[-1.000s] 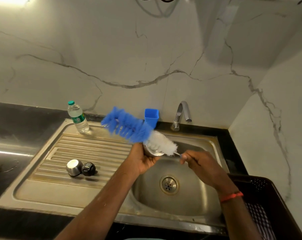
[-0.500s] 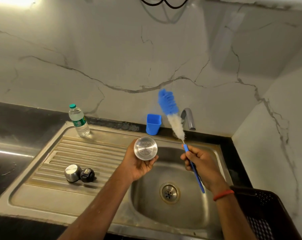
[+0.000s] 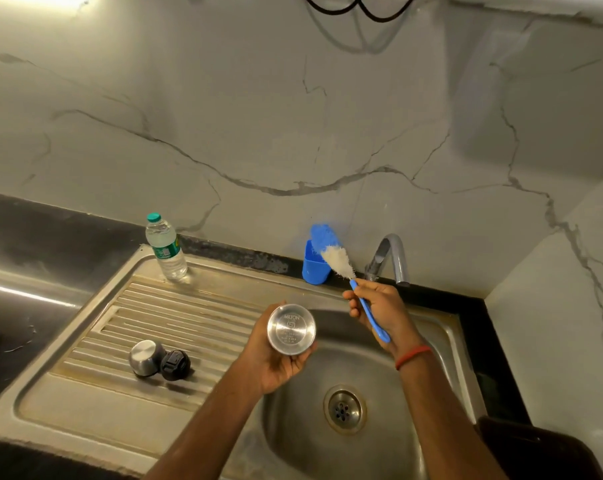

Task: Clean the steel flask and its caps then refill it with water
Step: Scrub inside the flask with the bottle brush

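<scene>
Veined marble walls (image 3: 293, 116) back a black counter (image 3: 33, 230) and steel sink (image 3: 85, 420); left hand (image 3: 275, 367) grips the flask (image 3: 292, 329), right hand (image 3: 383, 311) the brush (image 3: 331, 252).

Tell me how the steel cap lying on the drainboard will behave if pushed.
The steel cap looks rounded and on its side, so it would likely roll. The drainboard ribs may check it, and the black cap beside it probably blocks rightward rolling.

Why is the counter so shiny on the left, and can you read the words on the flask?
Head view: glare streaks the dark counter at left; the wide lens bows the edges of the sink; the base of the steel flask is sharp, MILTON reads clearly, the smaller print below does not.
</scene>
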{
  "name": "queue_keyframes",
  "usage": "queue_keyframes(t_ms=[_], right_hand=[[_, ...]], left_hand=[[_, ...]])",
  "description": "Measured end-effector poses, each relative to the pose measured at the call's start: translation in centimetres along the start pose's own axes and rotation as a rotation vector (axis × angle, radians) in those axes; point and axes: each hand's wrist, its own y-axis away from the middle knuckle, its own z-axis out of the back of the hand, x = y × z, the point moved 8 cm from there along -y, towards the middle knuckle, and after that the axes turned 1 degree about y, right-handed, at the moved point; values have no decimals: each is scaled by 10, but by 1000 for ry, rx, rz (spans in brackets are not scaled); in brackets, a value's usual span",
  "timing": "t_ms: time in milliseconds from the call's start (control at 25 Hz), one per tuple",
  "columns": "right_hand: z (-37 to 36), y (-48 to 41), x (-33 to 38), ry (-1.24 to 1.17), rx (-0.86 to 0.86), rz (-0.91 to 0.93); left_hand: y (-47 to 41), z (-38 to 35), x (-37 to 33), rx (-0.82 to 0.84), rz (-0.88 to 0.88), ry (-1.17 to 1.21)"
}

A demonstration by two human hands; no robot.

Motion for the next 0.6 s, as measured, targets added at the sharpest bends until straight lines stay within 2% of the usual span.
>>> queue_keyframes(t_ms=[160, 400, 600], right_hand=[[-11, 0, 13, -69, 56, 26], [-28, -1, 46, -30, 185, 93], [-40, -20, 56, -41, 126, 153]], left_hand=[[1, 1, -8, 18, -5, 25], [-4, 0, -13, 18, 23, 74], [-5, -4, -9, 27, 34, 82]])
